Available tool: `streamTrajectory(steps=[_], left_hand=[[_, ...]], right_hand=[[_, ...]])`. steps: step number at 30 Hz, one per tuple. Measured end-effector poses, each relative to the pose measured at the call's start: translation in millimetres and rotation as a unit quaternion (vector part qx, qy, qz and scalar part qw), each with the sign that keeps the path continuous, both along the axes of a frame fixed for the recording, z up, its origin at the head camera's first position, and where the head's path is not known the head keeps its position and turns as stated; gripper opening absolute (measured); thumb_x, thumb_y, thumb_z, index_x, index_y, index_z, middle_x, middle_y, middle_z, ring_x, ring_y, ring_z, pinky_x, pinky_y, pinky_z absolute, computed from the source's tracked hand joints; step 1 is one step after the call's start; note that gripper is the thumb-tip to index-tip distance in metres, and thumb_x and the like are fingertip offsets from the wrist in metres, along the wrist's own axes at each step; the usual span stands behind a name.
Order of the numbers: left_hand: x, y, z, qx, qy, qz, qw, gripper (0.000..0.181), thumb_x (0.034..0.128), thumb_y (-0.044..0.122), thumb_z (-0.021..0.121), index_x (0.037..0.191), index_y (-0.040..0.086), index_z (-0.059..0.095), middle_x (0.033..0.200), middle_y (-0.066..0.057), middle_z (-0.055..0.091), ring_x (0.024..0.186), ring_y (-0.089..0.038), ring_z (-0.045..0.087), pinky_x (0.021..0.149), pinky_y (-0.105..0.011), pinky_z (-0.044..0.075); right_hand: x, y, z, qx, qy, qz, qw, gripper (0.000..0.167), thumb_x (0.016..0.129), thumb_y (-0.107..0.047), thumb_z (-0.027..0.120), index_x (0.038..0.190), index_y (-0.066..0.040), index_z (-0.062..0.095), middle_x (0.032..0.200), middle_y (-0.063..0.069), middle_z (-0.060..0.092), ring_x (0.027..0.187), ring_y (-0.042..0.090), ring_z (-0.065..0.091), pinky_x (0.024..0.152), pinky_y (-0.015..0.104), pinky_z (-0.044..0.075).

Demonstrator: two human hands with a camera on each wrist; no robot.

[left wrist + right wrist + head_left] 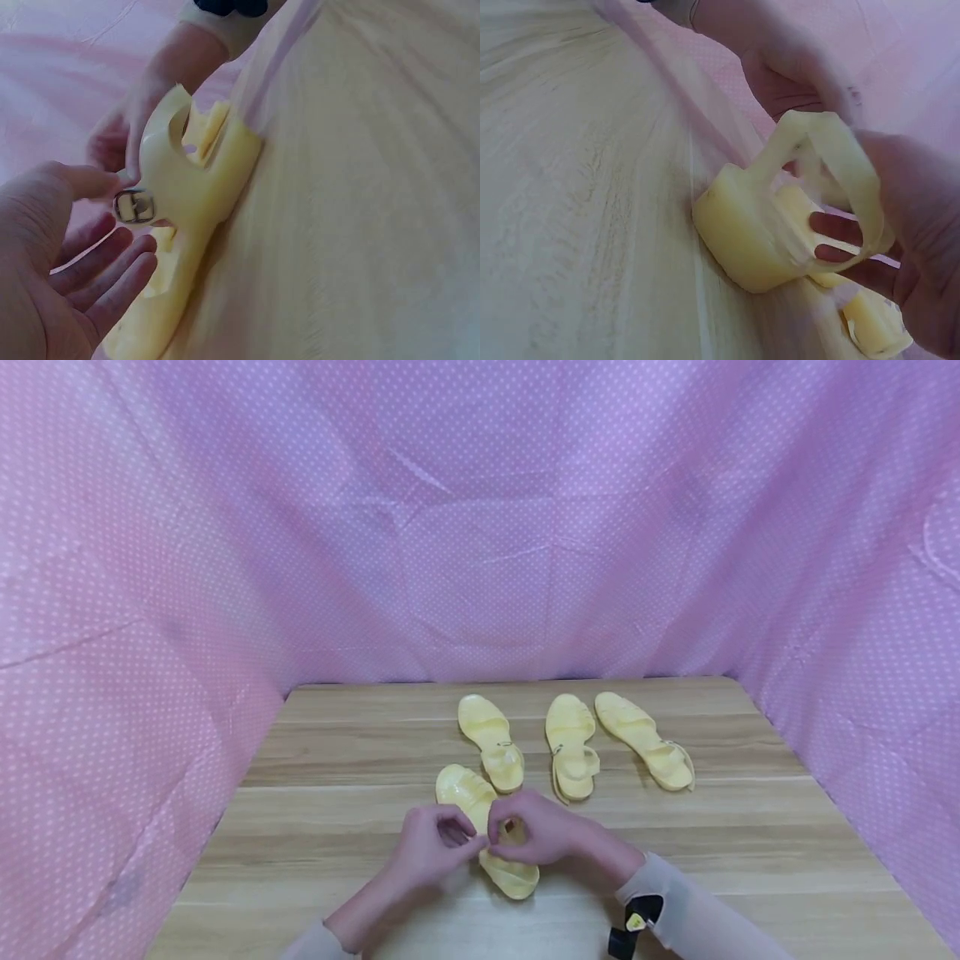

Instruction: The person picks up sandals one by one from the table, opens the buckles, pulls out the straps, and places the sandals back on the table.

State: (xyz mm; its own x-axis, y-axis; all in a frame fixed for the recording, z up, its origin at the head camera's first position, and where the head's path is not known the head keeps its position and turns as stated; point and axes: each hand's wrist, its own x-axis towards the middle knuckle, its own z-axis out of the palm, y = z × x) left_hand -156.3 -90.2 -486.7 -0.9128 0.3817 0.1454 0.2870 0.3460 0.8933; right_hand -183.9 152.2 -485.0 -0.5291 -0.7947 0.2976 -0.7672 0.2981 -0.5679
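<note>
Your left grip (431, 845) and right grip (540, 831) pinch the strap (159, 154) of the nearest sandal (467, 795), just beside its buckle (135, 206). It lies on the counter (315, 793) near three others. Your right wrist's yellow tag (636, 922) is unreadably small.

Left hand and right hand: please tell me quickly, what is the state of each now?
Left hand: closed, pinching the strap of the nearest yellow sandal, by its buckle.
Right hand: closed, pinching the same strap.
</note>
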Motion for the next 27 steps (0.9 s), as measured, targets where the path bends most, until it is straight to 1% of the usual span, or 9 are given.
streamTrajectory(steps=[4, 7, 10, 12, 14, 18, 20, 24, 27], left_hand=[[-13.9, -0.6, 6.7, -0.018, 0.05, 0.062, 0.9966, 0.019, 0.0864, 0.022, 0.088, 0.099, 0.01, 0.08, 0.1, -0.006, 0.081, 0.096, -0.022, 0.077, 0.085, -0.041, 0.066], [-25.6, -1.0, 7.1, -0.102, 0.096, 0.096, 0.9855, 0.033, 0.0893, 0.027, 0.085, 0.114, 0.006, 0.078, 0.118, -0.012, 0.079, 0.118, -0.035, 0.072, 0.104, -0.052, 0.059], [-34.4, -4.9, 0.7, -0.186, 0.1, 0.104, 0.9719, 0.05, 0.093, 0.035, 0.08, 0.128, -0.001, 0.071, 0.131, -0.022, 0.072, 0.13, -0.045, 0.062, 0.113, -0.058, 0.051], [-39.7, -9.0, -5.1, -0.197, 0.078, 0.102, 0.972, 0.055, 0.0944, 0.035, 0.078, 0.132, -0.004, 0.067, 0.132, -0.024, 0.071, 0.127, -0.043, 0.064, 0.11, -0.056, 0.053], [-45.4, -12.6, -8.6, -0.181, 0.055, 0.099, 0.977, 0.055, 0.0949, 0.031, 0.078, 0.134, -0.006, 0.066, 0.129, -0.024, 0.071, 0.115, -0.036, 0.07, 0.099, -0.048, 0.06], [-58.4, -15.1, -4.7, -0.128, 0.024, 0.097, 0.9867, 0.049, 0.0934, 0.021, 0.08, 0.133, -0.005, 0.066, 0.113, -0.019, 0.077, 0.086, -0.018, 0.074, 0.068, -0.027, 0.061], [-65.8, -16.8, -0.4, -0.125, 0.03, 0.091, 0.9876, 0.046, 0.0924, 0.017, 0.079, 0.131, -0.005, 0.068, 0.11, -0.019, 0.078, 0.08, -0.017, 0.074, 0.062, -0.023, 0.059], [-82.9, -25.5, 9.7, -0.162, 0.056, 0.083, 0.9817, 0.038, 0.0921, 0.018, 0.078, 0.124, -0.002, 0.072, 0.113, -0.017, 0.077, 0.081, -0.019, 0.07, 0.065, -0.027, 0.057], [-99.0, -34.0, 16.6, -0.213, 0.082, 0.064, 0.9715, 0.033, 0.0919, 0.018, 0.078, 0.118, -0.002, 0.075, 0.116, -0.018, 0.077, 0.091, -0.025, 0.07, 0.078, -0.037, 0.06]], right_hand=[[18.1, 18, 2.6, -0.035, -0.052, -0.046, 0.997, 0.047, 0.101, -0.017, 0.071, 0.145, -0.015, 0.057, 0.142, 0.005, 0.065, 0.128, 0.024, 0.065, 0.101, 0.039, 0.061], [39.2, 37, 4.4, -0.01, -0.017, -0.07, 0.9973, 0.074, 0.098, -0.03, 0.075, 0.162, -0.018, 0.039, 0.161, 0.01, 0.046, 0.145, 0.031, 0.051, 0.11, 0.051, 0.056], [60.3, 47, 0.2, 0.035, 0.024, -0.085, 0.9955, 0.098, 0.088, -0.042, 0.086, 0.166, -0.02, 0.031, 0.165, 0.01, 0.037, 0.145, 0.028, 0.051, 0.112, 0.049, 0.055], [70.6, 46, -5.5, 0.054, 0.025, -0.089, 0.9943, 0.104, 0.083, -0.04, 0.09, 0.166, -0.021, 0.031, 0.166, 0.008, 0.034, 0.136, 0.022, 0.057, 0.107, 0.042, 0.058], [76.1, 41, -11.3, 0.062, 0.017, -0.095, 0.9935, 0.104, 0.081, -0.033, 0.092, 0.165, -0.022, 0.032, 0.165, 0.007, 0.034, 0.132, 0.018, 0.058, 0.103, 0.036, 0.058], [70.4, 23, -18.5, 0.017, 0.034, -0.102, 0.994, 0.095, 0.078, -0.019, 0.092, 0.159, -0.019, 0.042, 0.156, 0.009, 0.041, 0.121, 0.016, 0.062, 0.098, 0.028, 0.059], [64.6, 12, -18.3, -0.008, 0.03, -0.102, 0.9943, 0.093, 0.075, -0.016, 0.092, 0.156, -0.017, 0.046, 0.15, 0.007, 0.044, 0.113, 0.013, 0.063, 0.093, 0.023, 0.059], [50.7, -15, -12.1, -0.019, 0.004, -0.104, 0.9944, 0.092, 0.072, -0.018, 0.095, 0.152, -0.015, 0.051, 0.146, 0.004, 0.045, 0.104, 0.009, 0.062, 0.087, 0.016, 0.058], [38.2, -37, -6.9, -0.003, -0.009, -0.12, 0.9927, 0.09, 0.072, -0.022, 0.097, 0.15, -0.015, 0.053, 0.143, 0.004, 0.046, 0.103, 0.006, 0.06, 0.086, 0.015, 0.057]])
